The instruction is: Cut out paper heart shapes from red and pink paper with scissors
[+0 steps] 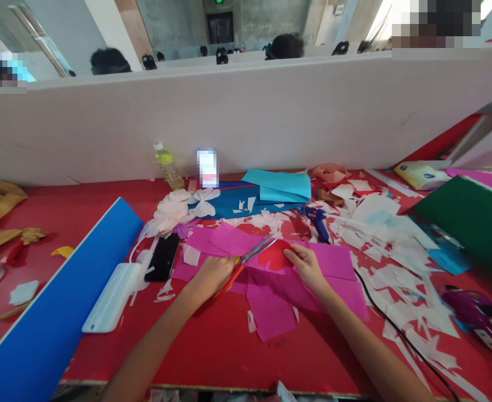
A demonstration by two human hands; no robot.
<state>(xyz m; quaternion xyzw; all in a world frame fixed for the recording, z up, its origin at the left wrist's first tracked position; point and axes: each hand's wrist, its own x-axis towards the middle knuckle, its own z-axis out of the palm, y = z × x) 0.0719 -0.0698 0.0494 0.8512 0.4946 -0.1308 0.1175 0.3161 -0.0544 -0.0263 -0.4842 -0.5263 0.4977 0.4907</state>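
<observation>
My left hand [217,273] is closed round the handles of a pair of scissors [257,250], whose blades point up and to the right. Between the fingertips of my right hand [306,264] is a piece of red paper [274,255] with a rounded edge. The scissor tips lie at the upper left edge of that red piece; whether they touch it I cannot tell. Under both hands several sheets of magenta paper [333,262] are spread over the red table [212,346]. Pale paper flowers [172,212] lie beyond my left hand.
A black phone [162,257], a white power bank-like device [111,297] and a blue board [61,301] are at left. Behind stand a bottle [169,167] and a lit screen [208,167] against a white partition [246,117]. At right are a blue glue gun [318,222], paper scraps [396,268] and a black cable [390,324].
</observation>
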